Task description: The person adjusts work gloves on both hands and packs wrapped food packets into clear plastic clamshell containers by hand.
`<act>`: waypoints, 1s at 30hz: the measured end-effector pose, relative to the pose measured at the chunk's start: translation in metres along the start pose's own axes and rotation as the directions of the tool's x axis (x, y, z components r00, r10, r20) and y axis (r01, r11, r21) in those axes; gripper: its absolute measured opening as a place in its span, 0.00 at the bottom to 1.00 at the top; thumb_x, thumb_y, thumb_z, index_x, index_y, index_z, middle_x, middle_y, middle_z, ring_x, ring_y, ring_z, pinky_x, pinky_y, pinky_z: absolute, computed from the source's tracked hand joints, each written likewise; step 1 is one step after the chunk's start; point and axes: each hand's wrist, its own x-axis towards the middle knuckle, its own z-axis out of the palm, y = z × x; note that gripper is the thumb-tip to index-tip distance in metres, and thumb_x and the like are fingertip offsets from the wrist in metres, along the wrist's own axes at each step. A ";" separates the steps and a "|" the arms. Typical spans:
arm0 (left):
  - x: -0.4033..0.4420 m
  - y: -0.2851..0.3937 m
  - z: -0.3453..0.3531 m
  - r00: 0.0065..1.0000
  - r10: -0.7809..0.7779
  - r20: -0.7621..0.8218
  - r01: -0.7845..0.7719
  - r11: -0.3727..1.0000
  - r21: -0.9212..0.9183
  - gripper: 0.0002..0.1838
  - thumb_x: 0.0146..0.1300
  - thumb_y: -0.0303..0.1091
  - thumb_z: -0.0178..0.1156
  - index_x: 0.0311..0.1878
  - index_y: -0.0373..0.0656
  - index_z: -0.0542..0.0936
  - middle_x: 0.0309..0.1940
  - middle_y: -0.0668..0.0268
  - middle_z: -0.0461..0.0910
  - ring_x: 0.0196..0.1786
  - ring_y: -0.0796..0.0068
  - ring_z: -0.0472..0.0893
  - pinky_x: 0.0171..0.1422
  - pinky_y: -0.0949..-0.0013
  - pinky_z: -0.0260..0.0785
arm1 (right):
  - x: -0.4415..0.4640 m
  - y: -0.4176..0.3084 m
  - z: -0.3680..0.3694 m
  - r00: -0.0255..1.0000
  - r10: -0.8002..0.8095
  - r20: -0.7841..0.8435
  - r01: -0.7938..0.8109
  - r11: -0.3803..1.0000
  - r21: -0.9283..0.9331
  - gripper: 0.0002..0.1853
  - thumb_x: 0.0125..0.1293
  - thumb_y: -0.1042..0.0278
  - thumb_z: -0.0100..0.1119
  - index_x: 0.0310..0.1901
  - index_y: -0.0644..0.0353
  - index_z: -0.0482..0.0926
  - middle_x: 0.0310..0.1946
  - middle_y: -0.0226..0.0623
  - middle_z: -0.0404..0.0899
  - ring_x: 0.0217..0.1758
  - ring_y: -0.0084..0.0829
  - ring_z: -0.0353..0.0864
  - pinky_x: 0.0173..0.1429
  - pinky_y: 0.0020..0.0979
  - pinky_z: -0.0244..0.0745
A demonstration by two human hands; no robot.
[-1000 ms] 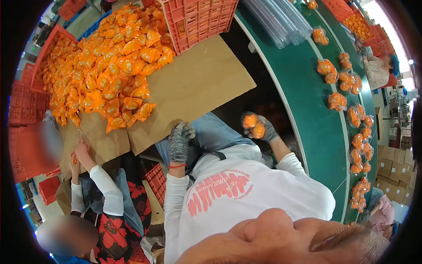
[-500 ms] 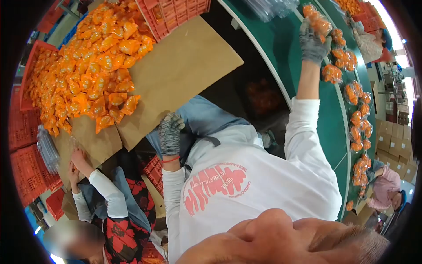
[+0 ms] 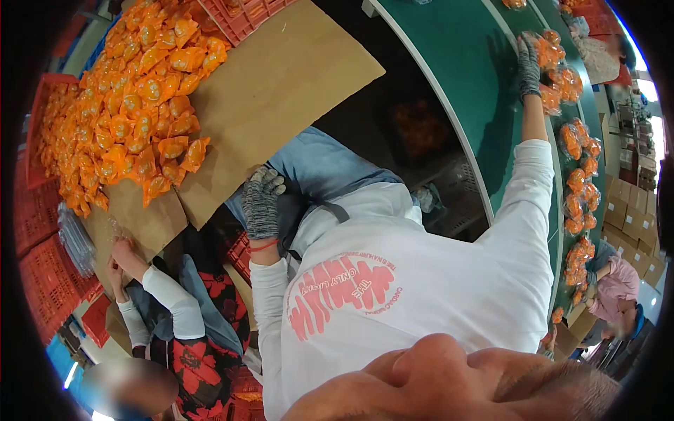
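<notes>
My right hand point(image 3: 529, 69), in a grey knitted glove, reaches to the belt at upper right. Its fingers lie stretched along the side of a clear pack of orange fruit point(image 3: 547, 50) and touch it; the thumb is hidden. More such packs point(image 3: 564, 83) sit close below it in a narrow lane. My left hand point(image 3: 262, 200), gloved alike, hangs at the near edge of a brown cardboard sheet point(image 3: 281, 91), over my lap. Its fingers are curled in, and nothing shows in them.
A heap of orange-wrapped fruit point(image 3: 133, 105) covers the left of the cardboard, beside red crates point(image 3: 246, 17). The green conveyor point(image 3: 463, 84) curves along the right with a raised divider. A co-worker point(image 3: 196, 358) sits at lower left, hands near the cardboard. Others stand beyond the belt.
My right hand has moved right across the belt with the fruit pack, which now sits in the narrow lane. Its fingers have straightened. My left hand's fingers have loosened slightly.
</notes>
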 end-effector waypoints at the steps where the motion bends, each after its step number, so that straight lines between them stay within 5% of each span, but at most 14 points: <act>1: -0.002 0.000 0.004 1.000 0.010 -0.013 -0.010 1.000 0.010 0.16 0.68 0.40 0.44 0.50 0.39 0.73 0.43 0.59 0.78 0.41 0.63 0.79 0.45 0.66 0.73 | -0.004 0.004 -0.002 0.993 -0.112 -0.029 0.108 0.987 -0.117 0.25 0.67 0.49 0.45 0.62 0.48 0.66 0.63 0.39 0.63 0.68 0.39 0.59 0.70 0.35 0.52; 5: -0.002 -0.002 0.020 0.999 -0.012 -0.036 0.013 1.000 0.022 0.15 0.68 0.38 0.45 0.50 0.39 0.73 0.40 0.60 0.78 0.40 0.65 0.79 0.44 0.67 0.73 | -0.024 -0.010 -0.020 0.975 -0.138 0.172 0.206 0.847 -0.490 0.24 0.66 0.51 0.47 0.63 0.45 0.65 0.65 0.42 0.60 0.68 0.42 0.59 0.68 0.38 0.57; 8: 0.005 -0.002 0.028 0.998 -0.050 -0.040 0.052 0.998 0.044 0.13 0.67 0.37 0.48 0.47 0.39 0.73 0.38 0.61 0.78 0.38 0.67 0.78 0.41 0.69 0.71 | -0.009 0.035 -0.019 0.970 -0.235 0.068 0.244 0.906 -0.347 0.25 0.66 0.49 0.47 0.63 0.45 0.64 0.65 0.41 0.61 0.67 0.42 0.59 0.68 0.37 0.57; 12: 0.015 0.001 0.048 0.993 -0.055 -0.108 0.063 0.996 0.064 0.11 0.64 0.37 0.53 0.43 0.39 0.75 0.34 0.62 0.78 0.34 0.70 0.77 0.36 0.71 0.69 | 0.015 0.070 -0.036 0.988 0.148 0.030 -0.138 0.964 -0.226 0.28 0.66 0.45 0.45 0.64 0.46 0.62 0.62 0.46 0.64 0.66 0.44 0.62 0.66 0.36 0.58; 13: 0.014 0.003 0.054 0.990 -0.041 -0.132 0.050 0.997 0.060 0.11 0.63 0.37 0.54 0.42 0.39 0.75 0.33 0.63 0.78 0.32 0.71 0.77 0.34 0.72 0.68 | 0.024 0.090 -0.031 0.987 0.123 -0.104 -0.151 0.929 -0.337 0.28 0.65 0.44 0.44 0.63 0.47 0.65 0.56 0.48 0.71 0.60 0.46 0.69 0.62 0.36 0.62; 16: 0.020 -0.001 0.057 0.983 -0.013 -0.184 0.021 0.999 0.041 0.10 0.62 0.36 0.55 0.40 0.40 0.76 0.30 0.63 0.78 0.30 0.71 0.76 0.33 0.71 0.68 | 0.063 0.109 -0.018 0.850 0.482 -0.211 -0.518 0.839 -0.168 0.27 0.63 0.42 0.44 0.57 0.51 0.72 0.48 0.47 0.77 0.52 0.45 0.75 0.57 0.37 0.67; 17: 0.020 -0.003 0.059 0.984 0.023 -0.174 -0.018 0.999 0.030 0.09 0.63 0.35 0.55 0.40 0.40 0.76 0.29 0.63 0.78 0.29 0.71 0.76 0.32 0.71 0.68 | 0.072 0.102 0.001 0.921 0.225 -0.318 -0.297 0.933 -0.201 0.21 0.64 0.49 0.47 0.48 0.54 0.78 0.40 0.45 0.80 0.45 0.44 0.78 0.52 0.37 0.70; 19: 0.022 -0.007 0.068 0.994 0.012 -0.107 -0.014 1.000 -0.015 0.09 0.63 0.35 0.55 0.41 0.40 0.76 0.29 0.62 0.78 0.29 0.70 0.76 0.32 0.71 0.68 | 0.070 -0.029 0.022 0.952 -0.085 -0.293 0.090 0.996 0.006 0.12 0.60 0.66 0.55 0.44 0.57 0.79 0.38 0.42 0.80 0.43 0.41 0.78 0.53 0.33 0.70; 20: 0.023 -0.008 0.071 0.997 0.004 -0.071 -0.006 1.000 -0.029 0.09 0.63 0.35 0.54 0.41 0.40 0.76 0.29 0.62 0.78 0.29 0.70 0.76 0.32 0.70 0.68 | 0.066 -0.075 0.030 0.921 -0.280 -0.271 0.292 0.956 0.005 0.13 0.57 0.67 0.58 0.45 0.58 0.78 0.42 0.41 0.78 0.46 0.39 0.77 0.55 0.34 0.69; 21: 0.026 -0.011 0.069 0.999 0.004 -0.049 -0.005 1.000 -0.013 0.09 0.63 0.35 0.54 0.41 0.40 0.76 0.30 0.62 0.78 0.29 0.70 0.77 0.33 0.70 0.69 | 0.064 -0.130 0.030 0.965 -0.242 -0.100 0.257 0.947 0.191 0.17 0.56 0.69 0.58 0.49 0.56 0.76 0.46 0.39 0.77 0.50 0.40 0.74 0.58 0.36 0.67; 22: 0.030 -0.014 0.066 1.000 0.004 -0.026 -0.004 1.000 0.003 0.09 0.64 0.35 0.54 0.42 0.40 0.76 0.31 0.62 0.78 0.30 0.70 0.78 0.33 0.71 0.70 | 0.068 -0.143 0.041 0.813 -0.569 -0.124 0.568 0.822 -0.042 0.24 0.53 0.69 0.57 0.55 0.53 0.71 0.53 0.36 0.72 0.56 0.38 0.70 0.61 0.38 0.64; 24: 0.034 -0.017 0.075 0.999 0.032 -0.028 -0.029 0.994 0.105 0.10 0.64 0.36 0.54 0.42 0.40 0.76 0.31 0.62 0.78 0.31 0.70 0.78 0.34 0.71 0.71 | 0.067 -0.197 0.046 0.715 -0.692 -0.098 0.688 0.722 -0.076 0.31 0.50 0.68 0.58 0.60 0.48 0.67 0.58 0.33 0.68 0.60 0.36 0.66 0.64 0.39 0.61; 28: 0.042 -0.019 0.076 1.000 0.010 -0.023 -0.006 0.987 0.161 0.10 0.65 0.36 0.53 0.42 0.40 0.76 0.32 0.62 0.79 0.31 0.69 0.78 0.34 0.70 0.72 | 0.083 -0.226 0.066 0.746 -0.665 -0.042 0.647 0.737 -0.196 0.36 0.45 0.69 0.63 0.61 0.47 0.65 0.64 0.32 0.63 0.67 0.36 0.60 0.67 0.38 0.57; 30: 0.042 -0.023 0.073 1.000 -0.010 -0.010 0.011 0.992 0.125 0.09 0.65 0.36 0.53 0.42 0.40 0.75 0.32 0.62 0.78 0.31 0.69 0.78 0.34 0.69 0.71 | 0.090 -0.218 0.071 0.773 -0.634 0.004 0.611 0.744 -0.271 0.33 0.48 0.66 0.58 0.61 0.40 0.66 0.58 0.30 0.67 0.61 0.36 0.65 0.65 0.41 0.58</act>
